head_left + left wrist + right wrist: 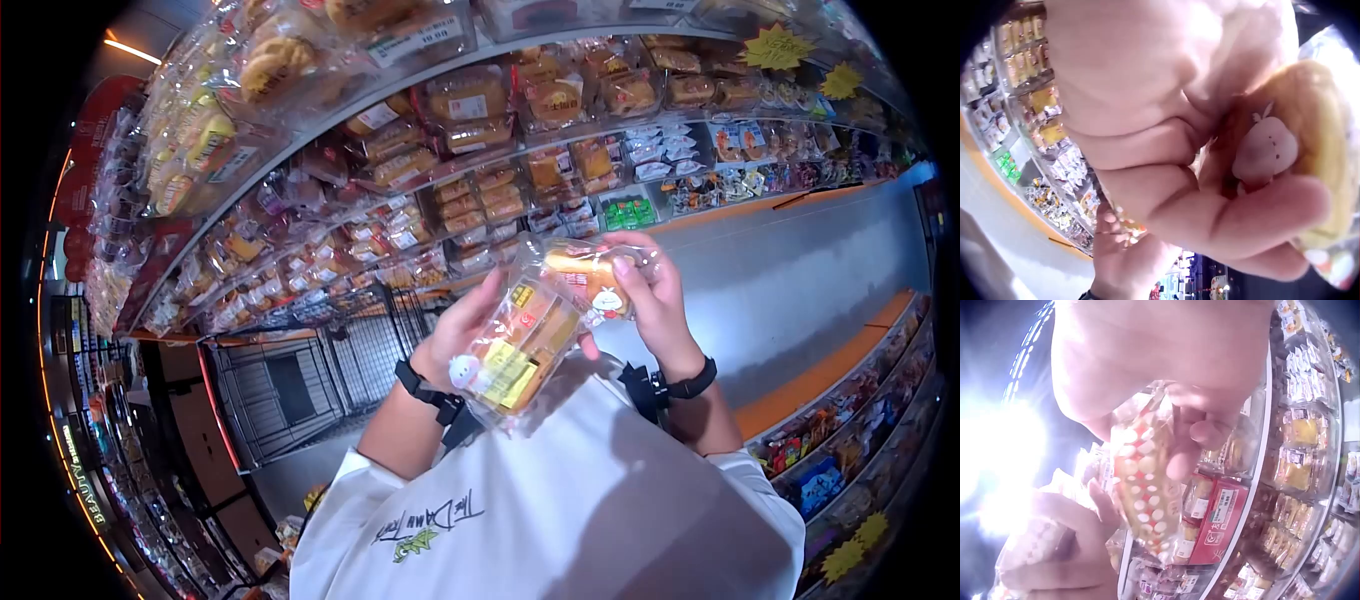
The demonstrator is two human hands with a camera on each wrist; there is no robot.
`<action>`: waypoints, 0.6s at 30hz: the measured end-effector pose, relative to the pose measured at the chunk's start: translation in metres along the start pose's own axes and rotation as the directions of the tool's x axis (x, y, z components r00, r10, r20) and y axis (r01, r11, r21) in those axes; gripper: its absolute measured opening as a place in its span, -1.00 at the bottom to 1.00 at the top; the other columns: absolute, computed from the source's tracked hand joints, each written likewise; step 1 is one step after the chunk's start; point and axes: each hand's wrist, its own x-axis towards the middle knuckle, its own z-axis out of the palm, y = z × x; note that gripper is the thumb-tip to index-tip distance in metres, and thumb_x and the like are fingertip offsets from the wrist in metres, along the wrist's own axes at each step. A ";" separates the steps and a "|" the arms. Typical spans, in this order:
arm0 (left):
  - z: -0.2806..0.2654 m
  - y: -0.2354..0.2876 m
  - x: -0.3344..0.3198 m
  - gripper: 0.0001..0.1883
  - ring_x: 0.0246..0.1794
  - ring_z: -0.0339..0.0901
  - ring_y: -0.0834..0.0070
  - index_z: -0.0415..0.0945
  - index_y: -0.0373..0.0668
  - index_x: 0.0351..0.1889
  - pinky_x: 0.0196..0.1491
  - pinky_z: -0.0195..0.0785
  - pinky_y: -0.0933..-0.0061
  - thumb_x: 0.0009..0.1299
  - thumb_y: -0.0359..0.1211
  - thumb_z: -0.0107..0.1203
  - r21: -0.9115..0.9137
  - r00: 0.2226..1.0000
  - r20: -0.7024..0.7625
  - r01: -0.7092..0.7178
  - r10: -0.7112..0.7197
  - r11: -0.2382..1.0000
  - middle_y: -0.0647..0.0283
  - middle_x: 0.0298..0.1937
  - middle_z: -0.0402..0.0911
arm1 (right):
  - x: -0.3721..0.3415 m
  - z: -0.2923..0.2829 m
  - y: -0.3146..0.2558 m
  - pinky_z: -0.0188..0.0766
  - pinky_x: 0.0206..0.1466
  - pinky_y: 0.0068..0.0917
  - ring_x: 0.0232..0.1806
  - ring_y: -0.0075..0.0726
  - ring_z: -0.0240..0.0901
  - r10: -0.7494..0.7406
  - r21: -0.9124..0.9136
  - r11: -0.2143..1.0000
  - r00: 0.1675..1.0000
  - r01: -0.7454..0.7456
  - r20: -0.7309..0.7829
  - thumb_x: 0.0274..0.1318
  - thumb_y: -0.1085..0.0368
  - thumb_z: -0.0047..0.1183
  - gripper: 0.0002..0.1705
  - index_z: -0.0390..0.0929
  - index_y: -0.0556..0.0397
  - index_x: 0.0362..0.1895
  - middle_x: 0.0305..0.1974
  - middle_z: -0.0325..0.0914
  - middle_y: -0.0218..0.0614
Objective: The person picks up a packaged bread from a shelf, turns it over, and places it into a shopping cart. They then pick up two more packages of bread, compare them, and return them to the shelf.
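My left hand (457,328) grips a clear bread package (520,350) with a yellow label, held tilted in front of the white shirt. In the left wrist view the fingers of the left hand (1179,156) curl round a package (1266,150) printed with a white cartoon figure. My right hand (655,300) pinches a smaller bread package (590,280) by its side, thumb on top, close beside the first one. In the right wrist view the right hand (1172,369) holds that package (1147,481), whose dotted side shows, and the left hand (1066,544) is at lower left.
Curved shelves (480,160) of packaged bread run across the front. A wire shopping cart (300,385) stands at the left, near the shelf foot. More shelves with snacks (840,440) are at the right, past the pale floor (800,290).
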 end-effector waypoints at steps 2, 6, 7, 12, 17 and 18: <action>-0.008 0.000 0.000 -0.10 0.27 0.48 0.08 0.04 -0.31 0.50 0.22 0.46 0.24 0.51 0.29 -0.25 -0.114 0.998 -0.014 0.056 -0.058 0.992 -0.16 0.35 0.37 | 0.012 -0.013 0.004 0.40 0.13 -0.49 0.03 -0.50 0.47 -0.012 -0.117 0.993 0.986 0.032 0.164 0.34 0.19 0.12 -0.63 0.50 0.17 0.09 -0.02 0.57 -0.31; -0.022 -0.003 -0.013 -0.17 0.22 0.53 0.26 0.16 -0.37 0.44 0.24 0.42 0.30 0.55 0.22 -0.25 0.135 0.808 -0.589 0.073 0.021 0.988 -0.05 0.31 0.45 | 0.039 -0.029 -0.004 0.39 0.14 -0.45 0.00 -0.40 0.50 0.084 -0.300 0.951 0.875 0.072 0.477 0.26 0.21 0.18 -0.73 0.59 0.15 -0.10 -0.06 0.59 -0.29; -0.025 -0.002 -0.018 -0.21 0.24 0.51 0.32 0.24 -0.37 0.40 0.31 0.34 0.34 0.57 0.19 -0.26 0.224 0.673 -0.736 0.140 0.073 0.964 0.00 0.29 0.49 | 0.044 -0.030 -0.006 0.39 0.14 -0.44 0.00 -0.36 0.51 0.120 -0.370 0.923 0.834 0.106 0.538 0.25 0.23 0.19 -0.75 0.60 0.16 -0.13 -0.07 0.59 -0.27; -0.051 0.007 -0.048 -0.42 0.16 0.53 0.51 0.28 -0.38 0.38 0.21 0.39 0.49 0.61 -0.08 -0.11 0.178 0.858 -0.505 0.203 -0.087 0.963 0.15 0.25 0.54 | 0.056 -0.019 0.003 0.44 0.10 -0.36 -0.02 -0.23 0.57 0.109 -0.245 0.963 0.667 0.113 0.737 0.17 0.22 0.25 -0.71 0.65 0.15 -0.11 -0.08 0.65 -0.20; -0.038 0.002 -0.042 -0.43 0.14 0.52 0.55 0.30 -0.37 0.36 0.17 0.39 0.51 0.58 -0.10 -0.03 0.517 0.848 -0.529 0.338 -0.016 0.786 0.16 0.23 0.52 | 0.066 -0.002 -0.003 0.47 0.05 -0.37 -0.09 -0.22 0.61 0.152 -0.267 0.946 0.478 0.184 0.865 0.09 0.17 0.34 -0.61 0.69 0.10 -0.03 -0.16 0.68 -0.18; -0.040 0.004 -0.045 -0.39 0.18 0.51 0.49 0.28 -0.39 0.37 0.22 0.37 0.47 0.56 -0.09 0.00 0.524 0.849 -0.528 0.351 -0.027 0.776 0.11 0.26 0.50 | 0.062 0.003 -0.005 0.47 0.06 -0.38 -0.09 -0.23 0.60 0.175 -0.300 0.935 0.488 0.190 0.855 0.07 0.19 0.36 -0.61 0.69 0.11 -0.04 -0.15 0.68 -0.20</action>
